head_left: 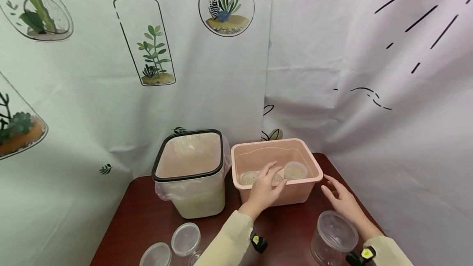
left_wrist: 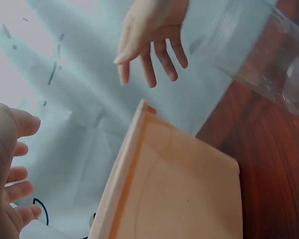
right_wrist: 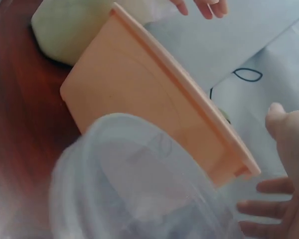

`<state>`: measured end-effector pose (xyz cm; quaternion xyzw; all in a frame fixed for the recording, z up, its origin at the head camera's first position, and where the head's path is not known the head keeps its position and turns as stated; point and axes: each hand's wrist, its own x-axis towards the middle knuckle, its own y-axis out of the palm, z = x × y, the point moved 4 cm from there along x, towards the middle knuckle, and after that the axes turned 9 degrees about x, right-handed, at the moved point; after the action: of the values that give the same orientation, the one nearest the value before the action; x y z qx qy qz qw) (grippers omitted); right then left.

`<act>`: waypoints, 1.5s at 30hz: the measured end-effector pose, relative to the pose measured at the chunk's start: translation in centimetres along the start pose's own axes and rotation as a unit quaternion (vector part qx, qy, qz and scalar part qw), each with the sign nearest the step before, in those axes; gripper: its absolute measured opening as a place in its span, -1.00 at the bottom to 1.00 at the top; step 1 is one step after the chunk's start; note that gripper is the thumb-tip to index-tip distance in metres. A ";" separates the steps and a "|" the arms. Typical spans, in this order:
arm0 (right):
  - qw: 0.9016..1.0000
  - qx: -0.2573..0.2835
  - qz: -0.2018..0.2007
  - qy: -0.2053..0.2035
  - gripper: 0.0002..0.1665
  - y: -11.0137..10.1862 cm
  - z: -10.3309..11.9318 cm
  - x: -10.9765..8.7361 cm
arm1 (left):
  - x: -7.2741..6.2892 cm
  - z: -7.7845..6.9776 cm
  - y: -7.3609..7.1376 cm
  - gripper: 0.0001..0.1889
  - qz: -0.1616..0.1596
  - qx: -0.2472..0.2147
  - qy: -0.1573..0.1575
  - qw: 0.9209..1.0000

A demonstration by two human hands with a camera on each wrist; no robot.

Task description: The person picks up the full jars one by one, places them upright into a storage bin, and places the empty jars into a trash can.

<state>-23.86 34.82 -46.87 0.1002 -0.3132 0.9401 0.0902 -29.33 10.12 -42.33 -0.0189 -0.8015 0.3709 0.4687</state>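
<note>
My left hand (head_left: pixel 265 188) hovers over the front rim of a pink plastic bin (head_left: pixel 281 194), fingers spread and holding nothing. Inside the bin sit round clear tubs: one (head_left: pixel 249 178) at the left, another (head_left: pixel 295 170) at the right, and a third (head_left: pixel 276 179) partly hidden by my left hand. To the right of the bin is my right hand (head_left: pixel 344 203), its fingers loosely extended around nothing. Below that hand a large clear lidded jar (head_left: pixel 337 231) stands on the table; in the right wrist view the same jar (right_wrist: pixel 134 184) overlaps the bin (right_wrist: pixel 124 94).
A cream waste bin (head_left: pixel 201 202) with a black rim and plastic liner stands left of the pink bin. Two clear lidded containers, one (head_left: pixel 186 239) behind the other (head_left: pixel 157 255), are at the front left of the dark red table (head_left: pixel 129 216). Behind hangs a printed white curtain (head_left: pixel 221 93).
</note>
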 end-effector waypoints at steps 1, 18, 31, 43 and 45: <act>1.000 -0.010 -0.012 -0.017 -0.36 0.0 0.1 -0.4 | -0.1 0.1 -0.2 -0.62 -0.001 -0.008 -0.007 1.000; 0.972 -0.075 -0.115 -0.192 -0.38 -0.2 1.6 -6.2 | -1.4 1.3 -6.0 -0.58 -0.051 -0.041 -0.051 0.997; 0.963 -0.064 -0.166 -0.201 -0.38 0.5 0.7 -8.9 | -2.0 3.1 -11.2 -0.54 -0.103 -0.001 -0.039 0.994; 0.960 -0.050 -0.192 -0.196 -0.37 1.3 -0.5 -10.3 | -2.9 6.3 -15.7 -0.47 -0.125 0.035 -0.055 0.990; 0.961 -0.050 -0.193 -0.190 -0.37 1.6 -0.8 -10.4 | -3.1 6.8 -16.7 -0.45 -0.126 0.046 -0.057 0.989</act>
<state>-14.30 32.91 -50.96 0.3311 -0.3458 0.8516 0.2135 -27.54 -7.10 -36.30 0.1250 -0.8051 0.3456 0.4656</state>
